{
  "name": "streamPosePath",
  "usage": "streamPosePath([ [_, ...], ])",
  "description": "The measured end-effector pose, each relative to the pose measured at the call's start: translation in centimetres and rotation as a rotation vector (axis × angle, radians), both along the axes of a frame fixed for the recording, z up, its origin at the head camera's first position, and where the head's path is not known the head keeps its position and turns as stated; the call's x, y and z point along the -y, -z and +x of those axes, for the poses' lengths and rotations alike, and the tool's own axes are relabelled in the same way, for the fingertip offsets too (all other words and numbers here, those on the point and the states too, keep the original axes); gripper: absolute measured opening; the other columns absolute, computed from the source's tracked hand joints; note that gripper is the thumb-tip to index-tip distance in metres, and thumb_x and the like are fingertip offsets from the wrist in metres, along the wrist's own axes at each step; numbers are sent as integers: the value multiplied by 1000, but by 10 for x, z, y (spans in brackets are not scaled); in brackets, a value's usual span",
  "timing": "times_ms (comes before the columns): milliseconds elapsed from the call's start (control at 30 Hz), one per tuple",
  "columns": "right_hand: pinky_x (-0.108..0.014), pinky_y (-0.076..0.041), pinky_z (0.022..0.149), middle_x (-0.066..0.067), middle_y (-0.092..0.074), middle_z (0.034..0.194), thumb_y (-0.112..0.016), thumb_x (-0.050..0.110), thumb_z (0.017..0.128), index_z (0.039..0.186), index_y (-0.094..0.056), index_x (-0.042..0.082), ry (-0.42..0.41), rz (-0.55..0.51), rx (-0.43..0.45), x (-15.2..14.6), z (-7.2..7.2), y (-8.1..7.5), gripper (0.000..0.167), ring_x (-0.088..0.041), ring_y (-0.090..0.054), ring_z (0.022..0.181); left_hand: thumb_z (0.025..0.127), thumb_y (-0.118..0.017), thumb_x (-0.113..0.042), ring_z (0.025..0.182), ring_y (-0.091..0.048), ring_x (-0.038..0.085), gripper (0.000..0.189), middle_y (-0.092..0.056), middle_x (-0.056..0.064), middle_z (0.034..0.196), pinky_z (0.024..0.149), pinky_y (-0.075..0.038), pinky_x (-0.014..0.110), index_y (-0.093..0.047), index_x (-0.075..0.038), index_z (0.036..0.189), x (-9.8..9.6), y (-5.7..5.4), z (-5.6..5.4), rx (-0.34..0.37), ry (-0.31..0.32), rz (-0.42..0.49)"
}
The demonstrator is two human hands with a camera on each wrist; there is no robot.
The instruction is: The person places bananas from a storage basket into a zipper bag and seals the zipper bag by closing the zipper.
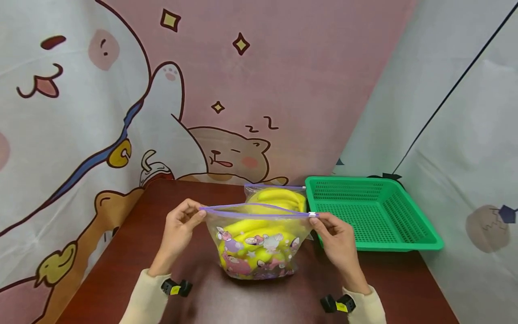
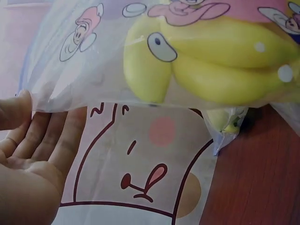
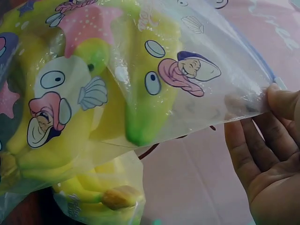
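A clear zip bag with purple trim and cartoon prints holds several yellow bananas. My left hand pinches its top left corner between thumb and fingers. At the opposite corner, beside the white slider, my right hand pinches the edge. Between the two hands the purple top edge is stretched wide, with a narrow gap showing along it. The right wrist view shows a green-tipped banana through the printed plastic.
Behind the held bag, a second zip bag of bananas lies on the dark red table, partly hidden. A green perforated basket stands to its right. A cartoon-printed cloth hangs around the table.
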State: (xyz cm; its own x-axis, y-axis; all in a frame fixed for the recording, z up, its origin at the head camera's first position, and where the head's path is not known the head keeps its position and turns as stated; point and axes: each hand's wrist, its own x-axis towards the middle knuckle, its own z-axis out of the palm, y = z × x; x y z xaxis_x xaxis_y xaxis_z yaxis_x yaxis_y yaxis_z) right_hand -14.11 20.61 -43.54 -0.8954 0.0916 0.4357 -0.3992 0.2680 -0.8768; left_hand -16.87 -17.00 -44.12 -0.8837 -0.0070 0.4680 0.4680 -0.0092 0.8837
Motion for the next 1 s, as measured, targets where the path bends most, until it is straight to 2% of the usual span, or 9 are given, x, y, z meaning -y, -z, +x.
streamPosePath([
  [133, -17, -58, 75, 14, -76, 86, -66, -3, 96, 101, -73, -3, -20, -8, -36, 1, -2, 3, 9, -3, -72, 80, 96, -66, 3, 78, -68, 4, 10, -75, -9, 90, 72, -59, 18, -60, 10, 92, 1, -5, 7, 14, -108, -33],
  [233, -19, -59, 76, 12, -78, 89, -66, -3, 96, 103, -73, -4, -76, -12, -60, 4, -2, 2, 10, -4, -74, 83, 95, -65, 8, 74, -66, 3, 5, -72, -8, 83, 69, -57, 17, -61, 8, 91, 2, -8, 10, 32, -155, -27],
  [400, -19, -59, 77, 8, -79, 94, -65, 2, 99, 107, -73, -2, -124, -18, -55, 10, 0, 0, 12, -6, -75, 88, 98, -61, 5, 78, -66, 4, 3, -68, -4, 82, 76, -59, 21, -61, 8, 98, 7, -12, 10, 83, -110, -59],
  [500, -18, -59, 79, 8, -80, 94, -64, 1, 99, 108, -72, -3, -125, -44, -44, 12, 1, 0, 13, -6, -76, 89, 100, -62, -2, 87, -68, 6, 9, -70, 1, 91, 82, -59, 21, -61, 5, 105, 9, -14, 10, 93, -80, -134],
  [600, -19, -59, 80, 9, -79, 94, -64, 0, 99, 109, -71, -6, -136, -79, -36, 13, 2, 0, 14, -6, -76, 90, 99, -65, -6, 100, -68, 10, 18, -70, 7, 105, 87, -56, 18, -59, 2, 115, 7, -18, 11, 70, -97, -194],
  [700, -19, -60, 81, 9, -79, 94, -64, 1, 99, 110, -70, -6, -149, -94, -22, 14, 2, 0, 14, -6, -76, 91, 96, -70, -6, 114, -65, 16, 28, -68, 9, 118, 99, -53, 19, -59, -1, 122, 0, -29, 16, -7, -176, -242],
  [833, -20, -60, 81, 7, -80, 94, -65, 3, 99, 110, -71, -5, -148, -81, -17, 15, 3, 1, 15, -7, -76, 91, 90, -77, -8, 126, -57, 22, 37, -65, 7, 126, 111, -47, 27, -62, -5, 123, -18, -48, 22, -187, -283, -375],
  [900, -19, -60, 82, 7, -80, 94, -65, 4, 99, 110, -71, -4, -139, -75, -11, 15, 3, 1, 15, -6, -76, 90, 87, -79, -10, 130, -54, 24, 39, -65, 7, 129, 112, -45, 34, -64, -6, 123, -30, -58, 24, -276, -283, -444],
  [1000, -19, -60, 82, 7, -80, 93, -66, 4, 98, 108, -71, -5, -121, -81, -2, 15, 5, 1, 14, -6, -76, 89, 87, -79, -14, 135, -51, 25, 37, -65, 5, 130, 113, -44, 42, -65, -10, 122, -50, -70, 25, -362, -211, -528],
])
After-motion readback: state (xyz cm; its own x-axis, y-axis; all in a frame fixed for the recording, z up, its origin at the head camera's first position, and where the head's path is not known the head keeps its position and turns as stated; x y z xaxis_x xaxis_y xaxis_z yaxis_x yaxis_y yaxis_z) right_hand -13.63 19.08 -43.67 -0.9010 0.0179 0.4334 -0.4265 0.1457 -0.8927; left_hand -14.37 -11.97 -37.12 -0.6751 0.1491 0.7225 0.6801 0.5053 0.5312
